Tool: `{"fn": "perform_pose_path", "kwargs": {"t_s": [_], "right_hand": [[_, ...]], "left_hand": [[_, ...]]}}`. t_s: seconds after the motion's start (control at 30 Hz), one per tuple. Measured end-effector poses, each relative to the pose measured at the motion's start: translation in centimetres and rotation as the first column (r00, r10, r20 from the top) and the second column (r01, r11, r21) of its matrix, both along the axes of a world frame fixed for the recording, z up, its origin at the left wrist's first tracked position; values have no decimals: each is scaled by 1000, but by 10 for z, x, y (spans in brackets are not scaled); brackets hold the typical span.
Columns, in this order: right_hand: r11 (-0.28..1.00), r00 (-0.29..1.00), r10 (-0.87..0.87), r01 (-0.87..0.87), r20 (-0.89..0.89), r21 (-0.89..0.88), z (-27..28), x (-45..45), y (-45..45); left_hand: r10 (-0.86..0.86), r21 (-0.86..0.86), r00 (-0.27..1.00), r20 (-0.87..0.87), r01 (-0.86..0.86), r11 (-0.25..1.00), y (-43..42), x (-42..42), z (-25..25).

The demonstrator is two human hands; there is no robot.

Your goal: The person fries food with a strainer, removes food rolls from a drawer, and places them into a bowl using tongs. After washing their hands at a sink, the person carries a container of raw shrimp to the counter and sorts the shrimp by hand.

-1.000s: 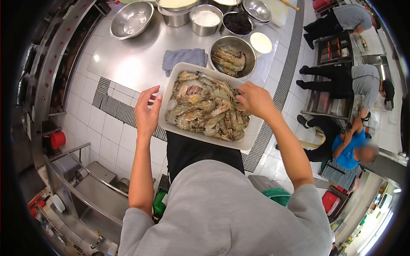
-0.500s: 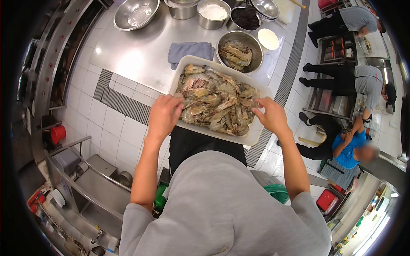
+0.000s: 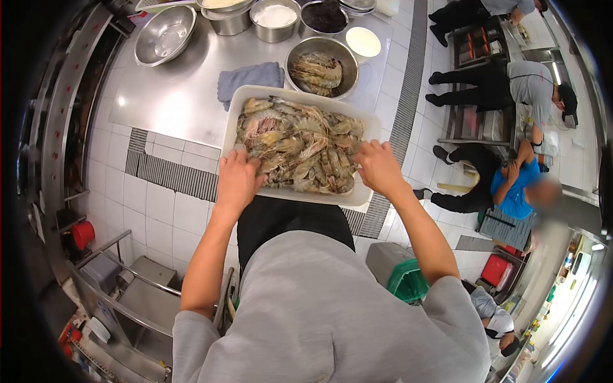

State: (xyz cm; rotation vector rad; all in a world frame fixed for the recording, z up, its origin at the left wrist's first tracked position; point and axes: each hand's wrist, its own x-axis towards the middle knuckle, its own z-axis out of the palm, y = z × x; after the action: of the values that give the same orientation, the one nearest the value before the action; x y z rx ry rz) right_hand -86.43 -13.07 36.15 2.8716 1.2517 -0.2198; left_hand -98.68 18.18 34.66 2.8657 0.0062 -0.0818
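Observation:
A white plastic tub (image 3: 232,112) full of raw shrimp (image 3: 300,153) is in front of my body, at the near edge of the steel table. My left hand (image 3: 239,179) grips its left rim, fingers curled over into the tub near the shrimp. At the right end my right hand (image 3: 380,167) grips the opposite rim, its fingertips over the inner side. Just beyond the tub lie a folded grey-blue cloth (image 3: 250,83) and a steel bowl (image 3: 349,53) holding more large shrimp (image 3: 317,72).
On the steel table (image 3: 166,102) stand a metal bowl (image 3: 165,35), a pot of white powder (image 3: 275,15), a bowl of dark stuff (image 3: 323,17) and a white round container (image 3: 363,42). A green-lined bin (image 3: 407,281) is at my right. Several people work along the right counter.
The view has shifted, so the tub and table sit further left. My hands have settled further over the tub's rim at both ends.

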Motion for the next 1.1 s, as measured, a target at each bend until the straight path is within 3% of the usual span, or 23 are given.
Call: {"fn": "perform_pose_path", "kwargs": {"t_s": [0.07, 0.17, 0.23, 0.37, 0.47, 0.53, 0.57, 0.63, 0.67, 0.7, 0.73, 0.8, 1.0, 1.1], "right_hand": [[995, 997, 68, -71, -43, -64, -6, -5, 3], [992, 993, 116, -114, -35, 56, -19, -15, 6], [977, 981, 189, -185, 30, -111, -40, -19, 9], [971, 976, 213, -206, 47, -118, -47, -17, 7], [956, 966, 255, -258, -36, -137, -23, -12, 3], [978, 976, 203, -199, -76, 55, 13, -8, 3], [978, 976, 205, -201, -77, 56, 27, -6, 4], [955, 980, 68, -10, -186, 296, 54, 4, 4], [927, 980, 90, -18, -176, 374, 62, 10, 3], [927, 982, 85, -15, -171, 374, 73, 15, 5], [900, 939, 13, 138, -343, 413, 83, 20, 9], [819, 797, -98, 405, -596, 408, 89, 26, 12], [573, 686, -61, 618, -725, 537, 50, 46, 9], [537, 758, -120, 593, -641, 600, 52, 51, 7]], "left_hand": [[42, -56, 997, 58, -39, 998, 0, -2, 8], [145, -183, 979, 146, -117, 976, -3, -13, 19], [202, -248, 963, 180, -154, 956, -2, -18, 20], [180, -335, 962, 204, -104, 937, -4, -25, 13], [124, -451, 964, 235, -5, 893, -18, -16, 16], [95, -523, 959, 267, 61, 850, -35, 0, 20], [56, -563, 962, 268, 110, 819, -46, 12, 25], [11, -600, 960, 279, 165, 783, -71, 38, 28], [22, -653, 950, 312, 198, 731, -86, 50, 25], [36, -701, 939, 343, 231, 675, -94, 60, 22], [30, -698, 937, 348, 238, 675, -95, 69, 21], [-96, -852, 993, 74, 113, 511, -95, 87, 25], [-126, -902, 989, -78, -16, 432, -78, 119, 38], [-109, -883, 985, -137, -71, 464, -63, 132, 52]]}}
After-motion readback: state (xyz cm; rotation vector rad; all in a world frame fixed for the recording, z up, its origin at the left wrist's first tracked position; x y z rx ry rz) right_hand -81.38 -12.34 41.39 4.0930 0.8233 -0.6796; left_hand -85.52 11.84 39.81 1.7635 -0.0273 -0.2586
